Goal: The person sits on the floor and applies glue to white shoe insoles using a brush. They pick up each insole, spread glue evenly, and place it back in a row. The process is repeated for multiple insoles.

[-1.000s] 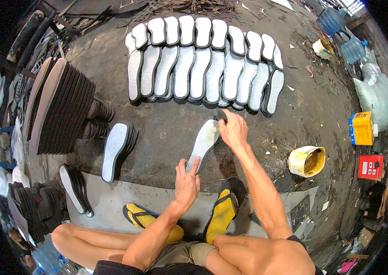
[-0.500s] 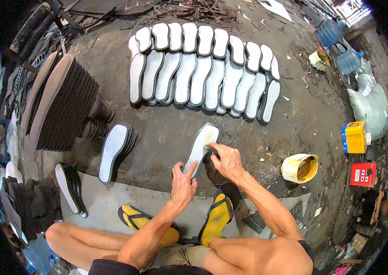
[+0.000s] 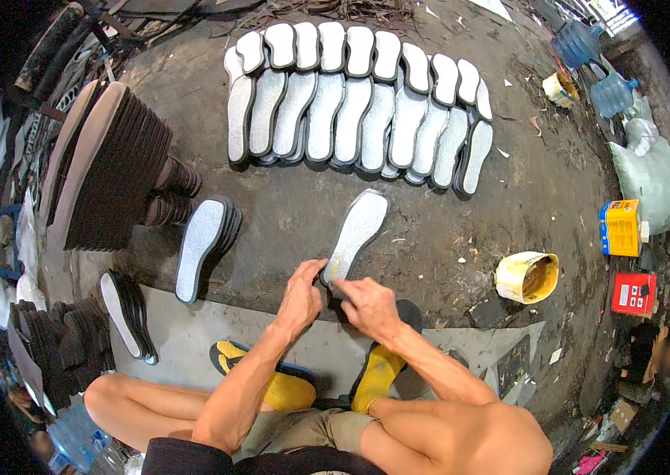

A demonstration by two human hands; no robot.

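A pale grey-white shoe sole with a dark edge (image 3: 360,226) lies on the floor in front of me, with a yellowish smear near its narrow heel end. The fingertips of my left hand (image 3: 301,297) touch the left edge of that heel end, fingers stretched out and thumb apart. At the heel's lower right, my right hand (image 3: 371,307) is closed with its fingertips pressed down on the sole. Whatever it pinches is too small and hidden to name. A yellowish-white tub (image 3: 509,279) with brown residue inside stands to the right.
Rows of white-topped soles (image 3: 351,119) lie overlapping at the far side. A small stack of soles (image 3: 202,245) and a tall pile of brown soles (image 3: 105,174) stand left. A yellow can (image 3: 622,228) and a red box (image 3: 633,294) sit right. A grey sheet (image 3: 192,332) lies near my feet.
My right hand has moved from the sole's wide front part down to its heel. My left hand has shifted to the heel's left edge. The yellow smear now shows at the heel.
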